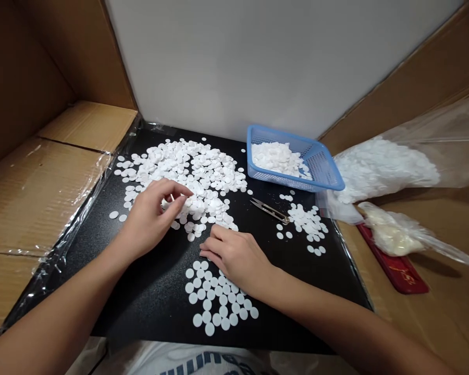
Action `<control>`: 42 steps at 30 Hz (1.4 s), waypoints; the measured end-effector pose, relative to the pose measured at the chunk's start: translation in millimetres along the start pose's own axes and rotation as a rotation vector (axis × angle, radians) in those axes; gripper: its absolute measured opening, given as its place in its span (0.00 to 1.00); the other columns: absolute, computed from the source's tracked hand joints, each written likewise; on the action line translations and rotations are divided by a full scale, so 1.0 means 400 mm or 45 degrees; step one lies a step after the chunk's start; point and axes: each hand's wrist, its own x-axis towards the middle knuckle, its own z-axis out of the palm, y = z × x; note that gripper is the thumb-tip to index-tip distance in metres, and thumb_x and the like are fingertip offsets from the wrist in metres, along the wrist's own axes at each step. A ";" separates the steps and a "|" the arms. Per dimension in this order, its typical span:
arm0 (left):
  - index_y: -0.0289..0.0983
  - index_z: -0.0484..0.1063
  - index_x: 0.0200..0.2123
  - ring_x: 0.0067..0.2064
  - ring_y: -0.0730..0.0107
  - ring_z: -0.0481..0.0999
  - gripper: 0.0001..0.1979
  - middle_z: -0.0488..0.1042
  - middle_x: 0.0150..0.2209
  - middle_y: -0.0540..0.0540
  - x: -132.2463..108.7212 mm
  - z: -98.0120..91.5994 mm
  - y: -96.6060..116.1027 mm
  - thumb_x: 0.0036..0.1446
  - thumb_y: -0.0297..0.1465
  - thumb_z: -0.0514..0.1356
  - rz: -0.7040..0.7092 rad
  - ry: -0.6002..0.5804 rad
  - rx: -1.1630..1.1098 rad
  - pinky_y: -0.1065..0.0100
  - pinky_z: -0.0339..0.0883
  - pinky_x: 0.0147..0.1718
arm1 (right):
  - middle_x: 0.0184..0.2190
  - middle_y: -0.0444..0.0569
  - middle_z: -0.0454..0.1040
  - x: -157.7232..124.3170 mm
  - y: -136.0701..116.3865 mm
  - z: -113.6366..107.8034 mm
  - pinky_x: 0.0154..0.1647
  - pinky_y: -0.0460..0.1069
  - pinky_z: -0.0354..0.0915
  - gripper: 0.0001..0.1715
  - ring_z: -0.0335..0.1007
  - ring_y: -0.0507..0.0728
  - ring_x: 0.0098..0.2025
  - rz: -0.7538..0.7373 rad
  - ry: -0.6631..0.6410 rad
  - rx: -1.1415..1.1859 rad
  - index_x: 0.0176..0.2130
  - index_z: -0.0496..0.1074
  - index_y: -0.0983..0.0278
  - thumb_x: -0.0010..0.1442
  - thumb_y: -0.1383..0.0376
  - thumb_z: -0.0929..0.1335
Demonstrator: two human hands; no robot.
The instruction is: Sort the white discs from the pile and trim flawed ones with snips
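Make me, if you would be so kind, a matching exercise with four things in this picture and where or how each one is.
Column one
1. Blue rectangular plastic basket
2. Small metal snips
3. Flat red object
4. Bare left hand

Column two
A. At the large heap of round white discs
B. Partly covered by a clear plastic bag with pale yellowish contents
C. On the black tabletop, beside a small cluster of white discs
D. Partly filled with white pieces

Pairs: 1-D, 2-C, 3-B, 4-A

The discs (214,169) look smooth and matt — the basket (293,182) plastic, the snips (269,210) metal, the flaps (47,190) cardboard.
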 end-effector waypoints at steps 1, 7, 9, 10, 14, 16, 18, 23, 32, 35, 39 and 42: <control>0.39 0.75 0.39 0.36 0.66 0.70 0.09 0.76 0.36 0.48 0.002 -0.011 0.002 0.63 0.34 0.56 -0.029 0.043 -0.033 0.67 0.61 0.31 | 0.34 0.45 0.71 0.007 -0.007 -0.003 0.28 0.46 0.60 0.06 0.68 0.51 0.31 0.035 -0.023 0.033 0.36 0.75 0.62 0.67 0.66 0.69; 0.38 0.76 0.38 0.33 0.68 0.71 0.08 0.75 0.33 0.49 0.009 -0.024 -0.014 0.61 0.35 0.58 -0.114 0.033 -0.131 0.67 0.63 0.31 | 0.35 0.45 0.72 0.017 0.011 -0.060 0.31 0.47 0.63 0.06 0.68 0.52 0.32 0.192 -0.065 0.338 0.33 0.72 0.62 0.64 0.68 0.71; 0.38 0.76 0.35 0.33 0.68 0.71 0.06 0.75 0.34 0.48 0.010 -0.013 -0.028 0.59 0.32 0.59 -0.075 -0.076 -0.058 0.67 0.63 0.31 | 0.34 0.46 0.72 0.001 0.066 -0.090 0.30 0.48 0.64 0.07 0.68 0.53 0.31 0.315 0.091 0.343 0.33 0.72 0.62 0.66 0.66 0.69; 0.38 0.76 0.33 0.32 0.69 0.70 0.05 0.74 0.34 0.48 0.008 -0.006 -0.034 0.58 0.30 0.60 -0.049 -0.141 -0.010 0.67 0.63 0.31 | 0.33 0.46 0.72 -0.012 0.102 -0.104 0.30 0.48 0.64 0.07 0.68 0.54 0.31 0.373 0.187 0.299 0.33 0.73 0.62 0.65 0.65 0.69; 0.39 0.74 0.30 0.32 0.70 0.70 0.07 0.73 0.32 0.49 -0.007 0.021 -0.041 0.59 0.26 0.58 0.076 -0.395 0.095 0.68 0.62 0.30 | 0.24 0.44 0.69 -0.074 0.250 -0.141 0.28 0.50 0.59 0.11 0.65 0.55 0.26 0.645 0.319 0.045 0.27 0.70 0.61 0.61 0.64 0.70; 0.39 0.73 0.30 0.32 0.69 0.71 0.06 0.73 0.33 0.49 -0.020 0.029 -0.037 0.60 0.27 0.58 0.116 -0.484 0.133 0.68 0.62 0.31 | 0.23 0.44 0.69 -0.098 0.287 -0.141 0.28 0.51 0.58 0.11 0.66 0.56 0.26 0.702 0.369 -0.056 0.27 0.69 0.61 0.61 0.64 0.69; 0.39 0.73 0.30 0.32 0.68 0.72 0.05 0.74 0.32 0.49 -0.032 0.036 -0.032 0.59 0.29 0.60 0.118 -0.515 0.198 0.68 0.61 0.30 | 0.27 0.46 0.70 -0.108 0.286 -0.131 0.30 0.51 0.60 0.09 0.68 0.57 0.28 0.660 0.457 -0.125 0.29 0.68 0.61 0.62 0.64 0.66; 0.39 0.72 0.31 0.29 0.69 0.71 0.03 0.73 0.32 0.50 -0.049 0.048 -0.035 0.55 0.29 0.64 0.126 -0.433 0.325 0.68 0.59 0.28 | 0.35 0.49 0.73 -0.086 0.188 -0.084 0.36 0.51 0.66 0.06 0.71 0.58 0.35 0.330 0.460 0.056 0.37 0.70 0.61 0.67 0.66 0.64; 0.40 0.75 0.30 0.30 0.69 0.71 0.05 0.74 0.32 0.50 -0.037 0.026 -0.043 0.57 0.34 0.64 0.029 -0.506 0.191 0.69 0.61 0.28 | 0.35 0.48 0.71 -0.062 0.124 -0.036 0.36 0.50 0.68 0.07 0.69 0.55 0.36 0.017 0.339 0.192 0.35 0.69 0.62 0.66 0.71 0.67; 0.40 0.76 0.31 0.30 0.70 0.72 0.07 0.73 0.32 0.49 -0.042 0.036 -0.030 0.60 0.34 0.62 0.116 -0.458 0.160 0.69 0.62 0.29 | 0.34 0.48 0.72 -0.078 0.125 -0.041 0.37 0.51 0.68 0.06 0.68 0.56 0.36 -0.100 0.262 0.163 0.36 0.70 0.62 0.67 0.70 0.67; 0.39 0.77 0.34 0.33 0.68 0.73 0.07 0.72 0.33 0.49 -0.055 0.076 -0.011 0.64 0.30 0.59 0.252 -0.457 0.146 0.69 0.64 0.32 | 0.35 0.47 0.72 -0.083 0.122 -0.051 0.38 0.49 0.69 0.06 0.70 0.55 0.37 -0.038 0.193 0.249 0.36 0.70 0.63 0.67 0.70 0.67; 0.38 0.75 0.33 0.36 0.66 0.73 0.07 0.70 0.32 0.49 -0.059 0.103 -0.011 0.64 0.28 0.58 0.259 -0.446 0.184 0.67 0.65 0.34 | 0.36 0.48 0.71 -0.064 0.125 -0.049 0.38 0.50 0.69 0.03 0.70 0.55 0.37 0.057 0.319 0.204 0.39 0.70 0.63 0.67 0.70 0.67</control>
